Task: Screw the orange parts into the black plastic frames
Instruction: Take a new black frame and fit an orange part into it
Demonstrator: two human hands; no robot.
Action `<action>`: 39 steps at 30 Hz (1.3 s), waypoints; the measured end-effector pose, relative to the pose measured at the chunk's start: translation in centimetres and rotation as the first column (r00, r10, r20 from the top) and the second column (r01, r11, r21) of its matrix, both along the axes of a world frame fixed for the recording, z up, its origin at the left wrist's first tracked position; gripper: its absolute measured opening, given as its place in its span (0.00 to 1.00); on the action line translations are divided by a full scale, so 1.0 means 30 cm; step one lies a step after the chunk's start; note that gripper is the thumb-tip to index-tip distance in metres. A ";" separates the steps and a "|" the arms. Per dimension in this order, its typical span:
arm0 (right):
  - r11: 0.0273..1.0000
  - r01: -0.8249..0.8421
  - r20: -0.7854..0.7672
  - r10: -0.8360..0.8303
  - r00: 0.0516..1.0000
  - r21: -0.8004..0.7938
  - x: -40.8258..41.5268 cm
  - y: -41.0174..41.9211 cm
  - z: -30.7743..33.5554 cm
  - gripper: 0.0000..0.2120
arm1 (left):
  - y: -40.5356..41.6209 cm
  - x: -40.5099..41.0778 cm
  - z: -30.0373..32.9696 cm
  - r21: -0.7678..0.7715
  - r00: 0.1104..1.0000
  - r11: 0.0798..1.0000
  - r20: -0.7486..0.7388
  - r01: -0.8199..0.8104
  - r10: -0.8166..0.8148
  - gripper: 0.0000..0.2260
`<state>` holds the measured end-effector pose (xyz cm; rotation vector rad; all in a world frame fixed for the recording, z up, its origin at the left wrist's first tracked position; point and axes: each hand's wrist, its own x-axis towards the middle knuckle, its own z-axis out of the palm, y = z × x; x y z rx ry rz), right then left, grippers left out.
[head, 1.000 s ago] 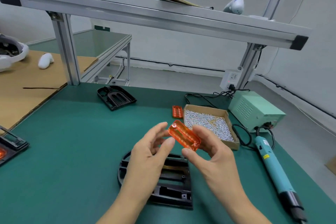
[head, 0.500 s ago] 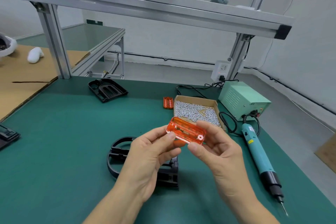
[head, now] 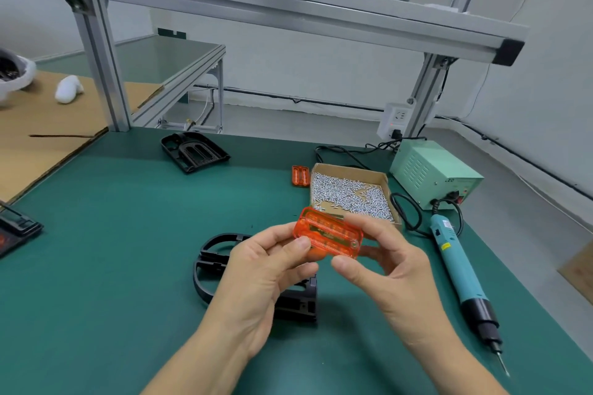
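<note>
A translucent orange part (head: 329,236) is held up over the green mat between both hands. My left hand (head: 266,269) pinches its left end with thumb and fingers. My right hand (head: 385,260) pinches its right end. Under my left hand a black plastic frame (head: 218,263) lies flat on the mat, partly hidden. A second orange part (head: 300,175) lies beside the screw box. Another black frame (head: 194,151) rests at the back of the mat.
An open cardboard box of small silver screws (head: 349,196) sits behind my hands. A teal electric screwdriver (head: 462,279) lies to the right, cabled to a green power unit (head: 433,173). A black frame with an orange part (head: 16,229) is at the left edge. An aluminium frame (head: 256,6) spans overhead.
The orange part has been turned from tilted edge-on to flat, broad face toward me, and both hands now pinch its ends. The view shifted slightly.
</note>
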<state>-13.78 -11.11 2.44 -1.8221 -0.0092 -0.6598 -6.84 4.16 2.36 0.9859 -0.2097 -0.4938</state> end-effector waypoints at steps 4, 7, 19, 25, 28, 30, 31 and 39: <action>0.942 0.071 -0.009 -0.078 0.997 -0.329 0.006 -0.013 -0.002 0.21 | 0.034 0.013 -0.001 0.090 0.993 0.996 0.114 0.002 -0.012 0.12; 0.940 0.056 -0.063 -0.082 0.995 -0.336 0.013 -0.019 -0.010 0.20 | 0.095 0.072 -0.005 0.362 0.931 0.921 0.366 -0.142 0.000 0.12; 0.997 -0.018 -0.458 -0.021 0.889 -0.081 0.067 -0.003 -0.118 0.17 | 0.191 0.182 -0.114 0.715 0.711 0.554 0.643 -0.426 -0.283 0.16; 0.978 -0.062 -0.477 -0.043 0.878 -0.202 0.105 0.026 -0.117 0.20 | 0.196 0.178 -0.115 0.708 0.705 0.570 0.648 -0.417 -0.289 0.17; 0.968 -0.043 -0.468 -0.080 0.880 -0.247 0.116 0.033 -0.119 0.21 | 0.195 0.177 -0.116 0.707 0.699 0.568 0.652 -0.422 -0.293 0.17; 0.958 -0.036 -0.461 -0.104 0.881 -0.284 0.121 0.036 -0.119 0.21 | 0.194 0.178 -0.116 0.707 0.698 0.566 0.653 -0.424 -0.292 0.17; 0.951 -0.033 -0.458 -0.118 0.881 -0.307 0.121 0.037 -0.118 0.21 | 0.195 0.179 -0.116 0.706 0.699 0.566 0.654 -0.425 -0.290 0.16; 0.874 -0.066 -0.518 -0.224 0.825 -0.482 0.140 0.041 -0.081 0.22 | 0.192 0.176 -0.114 0.710 0.695 0.539 0.660 -0.453 -0.286 0.15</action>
